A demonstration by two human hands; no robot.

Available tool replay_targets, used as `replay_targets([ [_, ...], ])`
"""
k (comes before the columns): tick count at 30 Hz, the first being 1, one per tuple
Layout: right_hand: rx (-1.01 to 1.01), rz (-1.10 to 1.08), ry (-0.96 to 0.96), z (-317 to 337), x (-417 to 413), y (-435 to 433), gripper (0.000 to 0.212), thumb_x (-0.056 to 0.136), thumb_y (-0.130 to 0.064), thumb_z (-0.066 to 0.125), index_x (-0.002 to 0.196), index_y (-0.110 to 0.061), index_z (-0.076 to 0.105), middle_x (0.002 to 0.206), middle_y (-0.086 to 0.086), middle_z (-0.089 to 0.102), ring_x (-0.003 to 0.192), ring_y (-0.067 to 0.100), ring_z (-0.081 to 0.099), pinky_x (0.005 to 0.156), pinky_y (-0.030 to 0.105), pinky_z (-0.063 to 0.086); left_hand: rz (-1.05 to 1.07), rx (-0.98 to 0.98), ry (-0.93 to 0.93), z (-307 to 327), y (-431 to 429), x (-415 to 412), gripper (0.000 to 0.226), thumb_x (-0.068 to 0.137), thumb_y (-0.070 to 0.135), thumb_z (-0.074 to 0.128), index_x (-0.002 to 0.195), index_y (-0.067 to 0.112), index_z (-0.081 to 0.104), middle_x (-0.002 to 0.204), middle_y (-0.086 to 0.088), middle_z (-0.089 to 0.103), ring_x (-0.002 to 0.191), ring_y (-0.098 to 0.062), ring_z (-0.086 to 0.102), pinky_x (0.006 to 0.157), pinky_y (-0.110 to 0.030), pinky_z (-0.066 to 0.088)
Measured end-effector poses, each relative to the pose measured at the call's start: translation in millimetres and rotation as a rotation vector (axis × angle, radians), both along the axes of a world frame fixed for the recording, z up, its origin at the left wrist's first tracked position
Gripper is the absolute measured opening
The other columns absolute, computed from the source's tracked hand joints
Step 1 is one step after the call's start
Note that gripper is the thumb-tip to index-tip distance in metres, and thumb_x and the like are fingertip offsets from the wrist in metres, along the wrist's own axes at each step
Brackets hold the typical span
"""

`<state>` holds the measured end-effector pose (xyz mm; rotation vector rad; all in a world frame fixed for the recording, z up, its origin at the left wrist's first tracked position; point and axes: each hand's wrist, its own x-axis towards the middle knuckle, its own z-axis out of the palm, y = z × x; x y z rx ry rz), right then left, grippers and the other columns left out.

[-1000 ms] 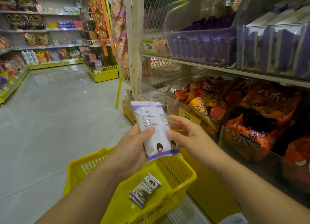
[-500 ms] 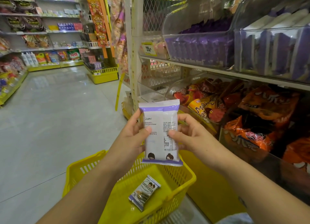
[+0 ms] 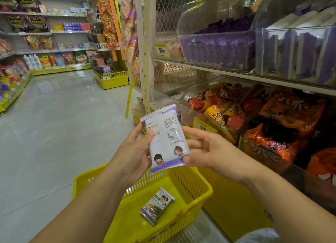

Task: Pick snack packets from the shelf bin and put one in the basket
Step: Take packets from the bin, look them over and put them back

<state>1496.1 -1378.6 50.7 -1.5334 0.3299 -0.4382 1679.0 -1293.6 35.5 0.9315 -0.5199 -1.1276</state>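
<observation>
Currently I see one white-and-purple snack packet (image 3: pixel 164 140) held up at the centre of the frame, gripped from both sides. The left hand (image 3: pixel 133 157) holds its left edge, with the thumb laid on the printed face and the other fingers (image 3: pixel 139 131) behind it. The right hand (image 3: pixel 211 151) pinches the lower right corner with its thumb, and its forefinger is stretched along the right edge. The packet is tilted a little, its top leaning toward the upper left, and the side with small print and two cartoon figures faces me.

Directly below, at the bottom centre, sits the yellow basket (image 3: pixel 204 186). The held packet is above the basket's far rim, and I cannot tell whether they touch. A second packet (image 3: pixel 157 206), also with cartoon figures, lies flat on the basket's bottom.

At the upper right a clear shelf bin (image 3: pixel 216 48) is filled with purple packets standing in a row. On the shelf under it, at the right of the frame, orange and red snack bags (image 3: pixel 283 126) fill the lower bins. A pale tiled floor (image 3: pixel 60 126) spreads across the left of the frame.
</observation>
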Motion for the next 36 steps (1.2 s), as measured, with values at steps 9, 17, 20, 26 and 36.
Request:
replay_targets([
  [9, -0.050, -0.190, -0.072, 0, 3, 0, 0.065, 0.080, 0.016, 0.061, 0.128, -0.028, 0.051, 0.110, 0.003, 0.073, 0.090, 0.020, 0.070, 0.076, 0.030, 0.060, -0.224, -0.014, -0.492, 2, 9, -8, 0.080, 0.091, 0.016, 0.066, 0.125, 0.075, 0.025, 0.129, 0.012, 0.064, 0.110, -0.018, 0.068, 0.077, -0.039, 0.060],
  [17, 0.077, -0.131, -0.137, -1, -1, -2, 0.068, 0.066, -0.004, 0.070, 0.126, -0.029, 0.052, 0.112, 0.006, 0.072, 0.095, 0.017, 0.070, 0.072, 0.026, 0.058, -0.282, -0.109, -0.713, 9, 16, -3, 0.106, 0.078, 0.007, 0.074, 0.136, 0.069, 0.010, 0.133, 0.028, 0.055, 0.109, -0.018, 0.068, 0.071, -0.028, 0.058],
  [20, 0.053, -0.120, -0.154, 0, 0, 2, 0.078, 0.069, -0.009, 0.072, 0.136, -0.032, 0.041, 0.118, 0.003, 0.070, 0.104, 0.021, 0.068, 0.075, 0.028, 0.059, -0.257, -0.096, -0.738, 8, 16, -2, 0.107, 0.080, 0.005, 0.074, 0.142, 0.065, 0.011, 0.133, 0.024, 0.055, 0.106, -0.018, 0.069, 0.070, -0.027, 0.058],
  [26, -0.344, -0.224, -0.069, -1, 7, 17, 0.071, 0.081, -0.002, 0.071, 0.139, -0.030, 0.043, 0.123, -0.013, 0.066, 0.109, 0.013, 0.065, 0.091, 0.035, 0.055, -0.155, 0.017, -0.668, 2, 11, -4, 0.080, 0.076, 0.040, 0.072, 0.137, 0.060, 0.025, 0.117, 0.022, 0.066, 0.104, -0.011, 0.069, 0.084, -0.036, 0.059],
  [36, -0.468, -0.237, 0.025, 2, 7, 22, 0.056, 0.087, -0.011, 0.067, 0.136, -0.033, 0.050, 0.124, -0.016, 0.063, 0.110, 0.013, 0.060, 0.072, 0.028, 0.055, -0.043, 0.103, -0.705, -2, 7, -20, 0.088, 0.066, 0.016, 0.069, 0.146, 0.032, 0.034, 0.115, 0.001, 0.070, 0.098, -0.013, 0.071, 0.083, -0.039, 0.060],
])
